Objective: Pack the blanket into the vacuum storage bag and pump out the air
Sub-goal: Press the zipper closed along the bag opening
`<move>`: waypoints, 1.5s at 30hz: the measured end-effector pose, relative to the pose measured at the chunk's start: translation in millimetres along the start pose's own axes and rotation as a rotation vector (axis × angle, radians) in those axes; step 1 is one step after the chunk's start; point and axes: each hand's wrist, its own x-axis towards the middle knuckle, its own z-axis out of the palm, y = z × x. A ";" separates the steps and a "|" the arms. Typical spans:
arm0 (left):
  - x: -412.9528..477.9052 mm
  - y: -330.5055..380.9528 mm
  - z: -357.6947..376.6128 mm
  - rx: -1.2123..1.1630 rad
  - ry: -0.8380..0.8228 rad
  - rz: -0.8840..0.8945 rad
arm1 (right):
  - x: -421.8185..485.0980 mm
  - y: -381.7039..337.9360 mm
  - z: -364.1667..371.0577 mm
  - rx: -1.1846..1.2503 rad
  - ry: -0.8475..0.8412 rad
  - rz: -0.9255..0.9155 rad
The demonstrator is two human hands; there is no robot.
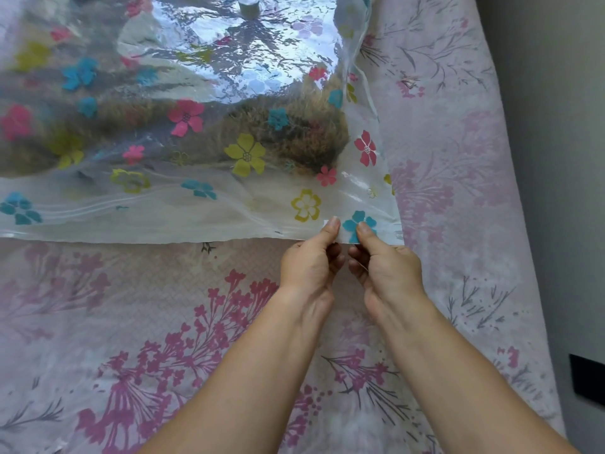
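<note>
**Vacuum storage bag, filled, held at near right corner**

Item: vacuum storage bag (pixel 163 224), clear plastic printed with pink, teal and yellow flowers. It lies flat on a bedsheet (pixel 163 322) with a pink and grey floral print, and fills the upper left of the view.

Contents: blanket (pixel 294 136), brown and shaggy, fully inside the bag. It sits beyond the hands and slightly to their left, separated from the near edge by a flat strip of plastic.

Fittings: round valve (pixel 248 6) on the upper face, at the far end, well apart from both hands. Zip seal (pixel 98 209), a pale double track running along the near edge toward the hands.

Left hand (pixel 309 267): thumb on top of the bag's near edge, fingers curled beneath, pinching the plastic.

Right hand (pixel 388 268): same grip, thumb on a teal flower, just beside the left thumb and closer to the corner.

Both hands meet at the bag's near right corner, knuckles almost touching.

Surroundings: grey wall (pixel 556 126) at right; a dark object (pixel 587 378) at the right edge, too cropped to identify.
</note>
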 end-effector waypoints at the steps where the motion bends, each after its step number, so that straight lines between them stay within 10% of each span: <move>1: 1.2 2.5 -3.1 -0.003 0.014 0.016 | 0.3 -0.2 0.3 0.004 0.004 0.001; 45: -7.8 13.3 -10.7 -0.152 0.105 0.030 | -7.7 19.3 37.6 0.031 -0.082 -0.014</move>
